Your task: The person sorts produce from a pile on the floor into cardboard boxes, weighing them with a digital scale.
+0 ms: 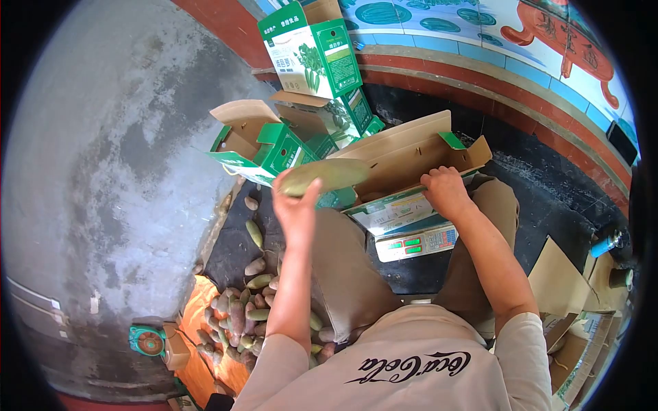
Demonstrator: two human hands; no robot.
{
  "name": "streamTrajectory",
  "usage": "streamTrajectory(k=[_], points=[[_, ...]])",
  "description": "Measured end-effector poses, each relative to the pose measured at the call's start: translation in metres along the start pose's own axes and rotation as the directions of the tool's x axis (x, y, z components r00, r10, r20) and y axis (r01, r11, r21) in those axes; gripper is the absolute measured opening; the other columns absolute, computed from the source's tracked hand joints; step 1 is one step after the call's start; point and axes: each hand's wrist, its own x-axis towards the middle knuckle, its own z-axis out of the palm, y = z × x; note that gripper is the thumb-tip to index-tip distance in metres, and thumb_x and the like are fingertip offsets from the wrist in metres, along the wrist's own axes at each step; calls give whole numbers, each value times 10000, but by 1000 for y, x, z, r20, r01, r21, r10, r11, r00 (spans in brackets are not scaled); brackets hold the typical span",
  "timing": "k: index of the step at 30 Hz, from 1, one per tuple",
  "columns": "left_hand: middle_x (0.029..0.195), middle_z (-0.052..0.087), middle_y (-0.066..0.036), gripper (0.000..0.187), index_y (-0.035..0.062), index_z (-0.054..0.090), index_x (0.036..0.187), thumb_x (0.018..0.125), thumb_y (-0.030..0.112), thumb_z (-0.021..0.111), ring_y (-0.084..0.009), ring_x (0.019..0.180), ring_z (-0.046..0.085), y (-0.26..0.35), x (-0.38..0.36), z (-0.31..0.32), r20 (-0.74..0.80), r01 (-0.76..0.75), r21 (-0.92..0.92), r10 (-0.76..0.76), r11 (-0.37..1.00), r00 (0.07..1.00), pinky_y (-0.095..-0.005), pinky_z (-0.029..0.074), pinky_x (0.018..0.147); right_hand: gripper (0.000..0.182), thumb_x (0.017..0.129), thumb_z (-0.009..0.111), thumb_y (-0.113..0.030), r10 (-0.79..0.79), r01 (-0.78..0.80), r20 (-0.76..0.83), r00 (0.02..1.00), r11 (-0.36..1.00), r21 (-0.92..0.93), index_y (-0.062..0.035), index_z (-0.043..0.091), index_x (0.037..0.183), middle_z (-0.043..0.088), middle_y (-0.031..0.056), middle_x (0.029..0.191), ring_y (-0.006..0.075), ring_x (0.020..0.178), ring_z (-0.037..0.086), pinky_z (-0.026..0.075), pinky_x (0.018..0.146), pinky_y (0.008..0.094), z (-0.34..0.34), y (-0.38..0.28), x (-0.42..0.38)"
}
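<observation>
My left hand [296, 205] is closed around one end of a long green radish [329, 176], holding it up by the left end of an open cardboard box [401, 161]. That box stands between my knees, its inside mostly bare brown card. On its near rim my right hand [447, 190] rests with the fingers curled over the edge. Directly below the box's front, a white digital scale [417, 243] shows lit green displays. Whether the box sits fully on the scale's plate is hidden.
Several radishes [236, 318] are heaped at my left on an orange sheet [195, 301]. Green-and-white cartons [312, 51] are stacked ahead against the tiled wall, with another open carton [264, 147] beside them. Loose cardboard [558, 277] and a blue bottle [604, 244] lie to the right.
</observation>
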Motion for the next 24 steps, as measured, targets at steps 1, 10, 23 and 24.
streamTrajectory(k=[1,10,23,24], points=[[1058,606,-112,534,10,462,1199,748,-14,747,-168,952,599,-11,6,14,43,37,-10,-36,999,998,-282,492,853,129,742,690,-196,0,0,-5,1000,1000,10,-118,655,839,633,50,830,233,858,601,443,781,379,0,0,-1],[1081,599,-108,411,3,475,1189,851,120,677,-200,1002,591,-67,12,112,286,582,-105,-536,807,794,-354,484,871,160,716,719,-202,5,-4,-14,1000,999,45,-103,646,816,620,57,814,248,853,590,439,772,384,0,0,-2],[1224,588,-131,218,31,586,1070,892,-63,504,-211,1127,559,-53,-11,-57,-111,-97,-74,89,993,990,-318,435,965,108,737,695,-193,-5,6,-46,999,1000,25,-119,640,793,628,39,788,232,818,608,452,740,377,2,-3,5],[1199,602,-131,195,23,595,1050,891,-51,508,-212,1104,573,-65,-18,-81,-163,-61,36,66,998,984,-316,445,950,103,749,689,-204,-3,3,-27,1000,1000,-2,-126,643,797,632,35,791,226,826,614,452,743,371,3,-4,6]])
